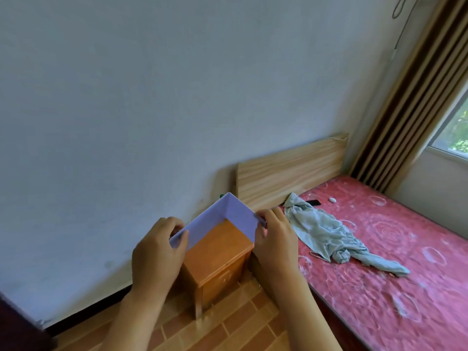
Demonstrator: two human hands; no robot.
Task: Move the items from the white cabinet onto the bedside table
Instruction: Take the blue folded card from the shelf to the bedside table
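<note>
A pale lilac box (222, 219), pinched at its near rim by the left hand (158, 249) and the right hand (274, 239), hovers over the bedside table (220, 257) by the bed (379, 249). Delivery looks imminent; the cabinet and remaining items are unseen.

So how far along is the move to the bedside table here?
Done: nothing visibly lies on the bedside table yet. In hand: both hands, left and right, grip a lavender box above it. Left: setting it down; the white cabinet is out of view.
</note>
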